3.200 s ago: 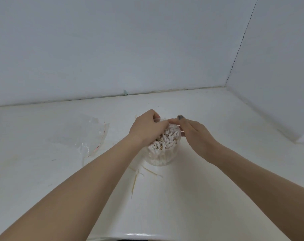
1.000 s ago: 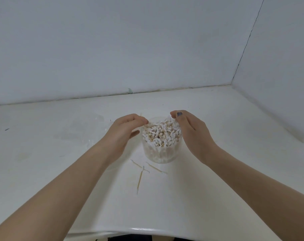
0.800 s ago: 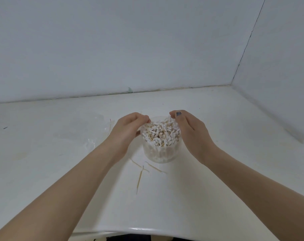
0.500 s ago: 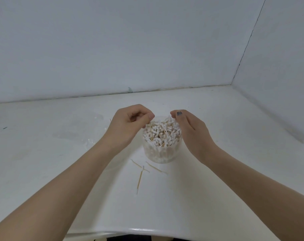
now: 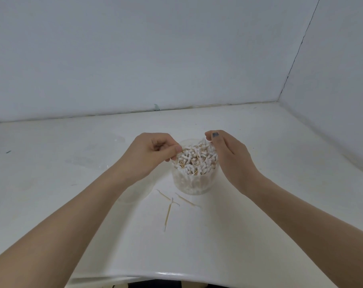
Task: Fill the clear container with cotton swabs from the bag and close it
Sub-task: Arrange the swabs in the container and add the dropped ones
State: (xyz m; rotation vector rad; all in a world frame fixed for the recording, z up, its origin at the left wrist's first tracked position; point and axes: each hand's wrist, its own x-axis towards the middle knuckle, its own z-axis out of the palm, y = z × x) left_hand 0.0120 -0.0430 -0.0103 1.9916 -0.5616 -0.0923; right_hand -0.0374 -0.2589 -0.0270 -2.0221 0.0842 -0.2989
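Observation:
The clear container (image 5: 194,183) stands upright at the middle of the white table, packed with upright cotton swabs (image 5: 197,160) up to its rim. My left hand (image 5: 149,155) sits at the container's left rim with curled fingers, its thumb and forefinger pinching a cotton swab there. My right hand (image 5: 228,157) curls round the container's right side, with thumb and fingertip at the far rim. The empty clear plastic bag (image 5: 93,159) lies flat to the left, partly behind my left forearm. No lid is on the container.
Three loose cotton swabs (image 5: 170,204) lie on the table just in front of the container. A faint clear round shape (image 5: 133,195) shows beside my left forearm. Walls close the table at the back and right; its front edge (image 5: 166,274) is near me.
My left hand rose from beside the container to its left rim and its fingers curled into a pinch. My right hand stayed on the container's right side.

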